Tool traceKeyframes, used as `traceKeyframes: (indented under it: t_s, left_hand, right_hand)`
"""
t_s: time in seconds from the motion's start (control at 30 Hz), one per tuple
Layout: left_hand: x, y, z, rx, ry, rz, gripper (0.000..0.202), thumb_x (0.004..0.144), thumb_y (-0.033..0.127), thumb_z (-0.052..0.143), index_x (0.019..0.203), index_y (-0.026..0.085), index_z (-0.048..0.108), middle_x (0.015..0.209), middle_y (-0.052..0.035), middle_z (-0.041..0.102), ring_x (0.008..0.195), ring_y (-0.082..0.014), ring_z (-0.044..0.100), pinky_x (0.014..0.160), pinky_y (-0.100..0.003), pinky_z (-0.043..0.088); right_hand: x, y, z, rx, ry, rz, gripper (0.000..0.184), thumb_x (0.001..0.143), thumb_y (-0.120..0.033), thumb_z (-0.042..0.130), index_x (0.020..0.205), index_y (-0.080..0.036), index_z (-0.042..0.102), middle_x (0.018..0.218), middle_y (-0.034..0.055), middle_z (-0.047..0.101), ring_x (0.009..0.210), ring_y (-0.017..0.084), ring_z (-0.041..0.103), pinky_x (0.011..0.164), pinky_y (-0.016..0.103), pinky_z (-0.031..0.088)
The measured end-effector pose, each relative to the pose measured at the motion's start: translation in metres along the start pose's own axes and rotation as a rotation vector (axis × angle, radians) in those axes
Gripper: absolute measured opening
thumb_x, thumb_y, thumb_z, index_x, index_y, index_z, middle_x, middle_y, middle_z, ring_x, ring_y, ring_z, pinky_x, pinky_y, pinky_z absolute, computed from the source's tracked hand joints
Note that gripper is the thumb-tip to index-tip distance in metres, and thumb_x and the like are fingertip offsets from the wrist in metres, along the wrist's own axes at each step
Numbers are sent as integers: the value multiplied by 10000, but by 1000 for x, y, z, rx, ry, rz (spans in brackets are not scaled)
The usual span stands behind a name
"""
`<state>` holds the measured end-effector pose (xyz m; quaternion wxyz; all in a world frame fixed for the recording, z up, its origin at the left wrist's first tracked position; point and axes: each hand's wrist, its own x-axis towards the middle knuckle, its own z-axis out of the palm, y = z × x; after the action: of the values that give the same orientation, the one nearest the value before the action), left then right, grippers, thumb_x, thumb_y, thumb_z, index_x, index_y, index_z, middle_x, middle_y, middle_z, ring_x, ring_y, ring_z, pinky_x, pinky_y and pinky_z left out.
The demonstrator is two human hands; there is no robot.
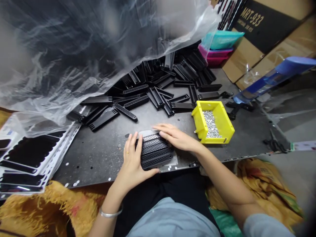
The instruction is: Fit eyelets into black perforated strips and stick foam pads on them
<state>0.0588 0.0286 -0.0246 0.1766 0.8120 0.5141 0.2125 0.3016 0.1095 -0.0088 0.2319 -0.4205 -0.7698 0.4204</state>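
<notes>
A row of black perforated plastic strips [155, 153] lies side by side on a small grey plate near the front edge of the dark metal worktable [98, 154]. My left hand [133, 158] rests flat against the left end of the row, fingers stretched out, thumb at the front. From the right, my right hand [176, 136] lies flat over the upper right strips with its fingers extended. Neither hand grips anything.
A heap of loose black strips [158, 89] spills from a clear plastic bag [74, 52] at the back. A yellow bin [213, 123] of small screws stands right of my hands. White trays of black parts [27, 158] are at left; cardboard boxes [269, 36] and coloured baskets [219, 46] at right.
</notes>
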Motion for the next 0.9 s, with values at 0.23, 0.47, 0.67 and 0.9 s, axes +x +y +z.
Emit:
traceKeyframes:
  t_s: [0.23,0.47,0.67,0.9]
  left_hand:
    - [6,-2,4,-21,2,-49,1231,701,448,897,1660,236,155,1499,-196,383,1407,-426,357,1173,-694,355]
    - [9,3,1,79,6,31,1171,744,483,849,1652,201,165,1604,-223,352,1519,-473,276,1227,-715,246]
    - [17,9,2,101,-23,51,1130,748,438,814,1643,162,183,1484,-220,474,1405,-432,455,1215,-669,312]
    - [13,8,-6,51,-66,20,1312,713,571,867,1677,193,61,1632,-238,324,1530,-465,301,1249,-689,245]
  right_hand:
    - [-30,-20,47,173,404,162,559,1106,-501,315,1610,-270,384,1686,86,381,1561,250,364,1270,503,363]
    - [-80,31,-111,-523,658,267,287,1004,-325,527,1180,-214,725,1213,117,696,1112,284,690,1005,495,583]
    - [-81,77,-124,-800,144,312,360,727,-166,725,1086,-165,731,1163,156,680,1040,339,688,917,463,585]
    - [-96,78,-132,-640,299,266,180,863,-242,614,890,-244,792,921,55,776,812,258,737,778,398,582]
